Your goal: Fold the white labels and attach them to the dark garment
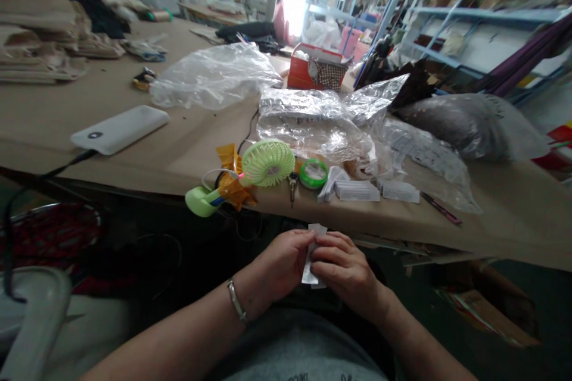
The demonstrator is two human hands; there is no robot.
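Observation:
Just in front of the table's near edge, both my hands meet on a small stack of white paper labels (309, 274). My left hand (286, 262) pinches the labels between thumb and fingers from the left side. Fingers of my right hand (346, 265) are curled over the same labels from the right and touch them. Print on the labels is too small to read. On the table ahead lie stacks of similar white labels (357, 191), with another stack (401, 191) to their right.
A green fan (268, 163), a small screwdriver (292, 187), a green round tin (313, 173) and a pink-black cutter (441, 209) lie along the table's edge (179, 181). Behind are clear plastic bags (308, 119), a red box (308, 68) and a white power bank (120, 130).

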